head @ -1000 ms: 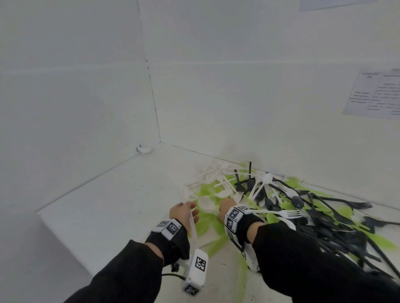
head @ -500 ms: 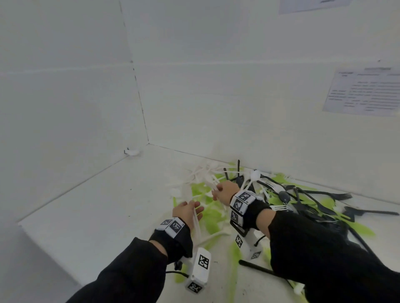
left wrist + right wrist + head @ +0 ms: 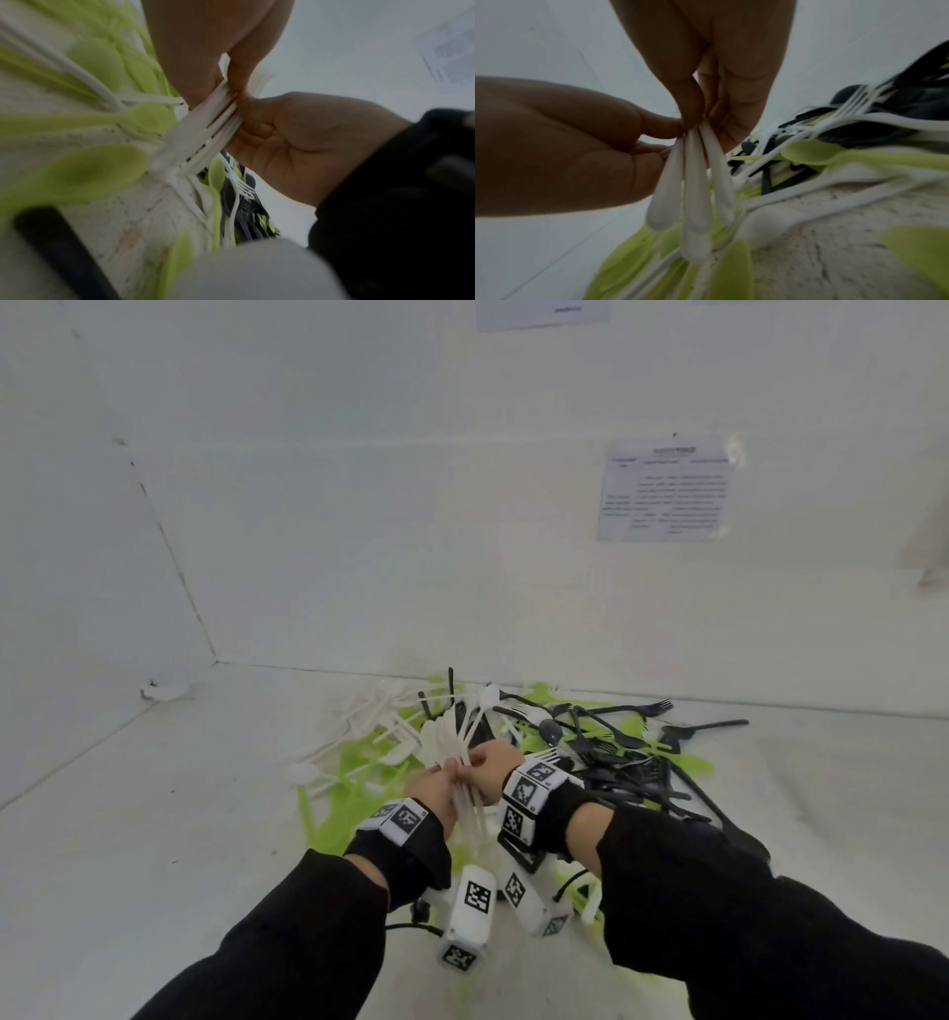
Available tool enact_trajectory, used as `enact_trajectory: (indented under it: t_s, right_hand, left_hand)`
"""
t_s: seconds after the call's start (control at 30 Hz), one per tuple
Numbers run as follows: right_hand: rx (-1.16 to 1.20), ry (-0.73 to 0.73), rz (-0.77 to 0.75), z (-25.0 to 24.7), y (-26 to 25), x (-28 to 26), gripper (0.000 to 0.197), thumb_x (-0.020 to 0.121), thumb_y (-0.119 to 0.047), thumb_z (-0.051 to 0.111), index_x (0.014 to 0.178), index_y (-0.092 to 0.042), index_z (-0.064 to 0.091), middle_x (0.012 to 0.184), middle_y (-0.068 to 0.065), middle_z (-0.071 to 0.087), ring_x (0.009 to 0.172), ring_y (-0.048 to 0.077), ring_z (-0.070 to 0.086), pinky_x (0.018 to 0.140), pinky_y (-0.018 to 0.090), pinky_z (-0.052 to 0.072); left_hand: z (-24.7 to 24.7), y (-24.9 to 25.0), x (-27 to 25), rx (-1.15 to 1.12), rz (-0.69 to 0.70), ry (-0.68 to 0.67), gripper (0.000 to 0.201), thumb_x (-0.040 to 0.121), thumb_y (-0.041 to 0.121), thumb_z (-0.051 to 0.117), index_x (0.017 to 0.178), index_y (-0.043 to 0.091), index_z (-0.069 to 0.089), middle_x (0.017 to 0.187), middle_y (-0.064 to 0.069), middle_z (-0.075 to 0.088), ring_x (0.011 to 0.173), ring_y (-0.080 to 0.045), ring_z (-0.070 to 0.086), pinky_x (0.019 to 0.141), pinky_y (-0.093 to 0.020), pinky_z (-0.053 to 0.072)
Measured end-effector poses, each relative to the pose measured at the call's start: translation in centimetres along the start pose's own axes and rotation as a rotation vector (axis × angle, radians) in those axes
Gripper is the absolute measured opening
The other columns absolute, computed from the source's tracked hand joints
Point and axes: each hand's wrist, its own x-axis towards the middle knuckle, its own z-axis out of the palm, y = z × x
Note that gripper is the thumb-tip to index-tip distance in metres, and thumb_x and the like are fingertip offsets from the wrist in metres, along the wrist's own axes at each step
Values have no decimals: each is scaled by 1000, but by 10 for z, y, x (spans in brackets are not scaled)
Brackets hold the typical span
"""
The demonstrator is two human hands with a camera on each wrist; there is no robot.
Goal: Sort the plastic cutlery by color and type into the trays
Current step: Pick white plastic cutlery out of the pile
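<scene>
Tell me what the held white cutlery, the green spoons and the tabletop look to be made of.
White cutlery bundle, pinched by left hand and right hand: seemingly thin moulded plastic, matte, with rounded handle ends.
Green spoons: likely the same plastic, lime, smooth, slightly sheened.
Tabletop: white, rough, speckled and cracked up close; possibly painted board, unclear.

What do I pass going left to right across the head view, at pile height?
Bare white table → loose white cutlery → left hand gripping a bunch of white spoons → right hand pinching the same bunch → black forks.
</scene>
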Motion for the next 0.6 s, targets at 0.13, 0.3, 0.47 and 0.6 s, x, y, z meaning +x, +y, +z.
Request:
enact_trajectory:
  t_s: [0.13, 0.3, 0.47, 0.6]
  right_hand:
    - [202, 88, 85, -9, 20, -14, 25, 82, -31, 67, 96, -13, 57, 99, 9, 67, 91, 24, 66, 81, 32, 55]
    - [212, 119, 108, -11, 35, -29, 31, 91, -29, 57, 112, -6, 62, 111, 13, 67, 101, 25, 64, 91, 36, 52]
    - [290, 208, 172, -17, 51, -35, 11, 82, -31, 67, 78, -24, 61, 102, 7, 70, 95, 23, 67, 87, 37, 55]
    - [283, 248, 167, -26, 57, -42, 27, 83, -27, 67, 64, -27, 47, 88, 4, 64, 94, 24, 66, 86, 41, 55]
  left_hand:
    - [17, -8, -3, 83, -40, -76, 42, 101, 13, 32, 137, -7, 36, 93, -14, 70, 70, -17, 56, 68, -28, 47]
    - [30, -15, -6, 80, -39, -129, 40, 100, 10, 36, 137, -6, 38, 140, -27, 43, 67, -15, 49, 63, -26, 42]
    - [42, -23, -10, 77, -102, -170, 39, 101, 16, 38, 130, -10, 45, 107, -19, 67, 96, -31, 60, 83, -40, 47]
    - [53, -24, -14, 87, -89, -183, 33, 101, 14, 37, 122, -7, 49, 112, -20, 61, 103, -36, 58, 86, -45, 45]
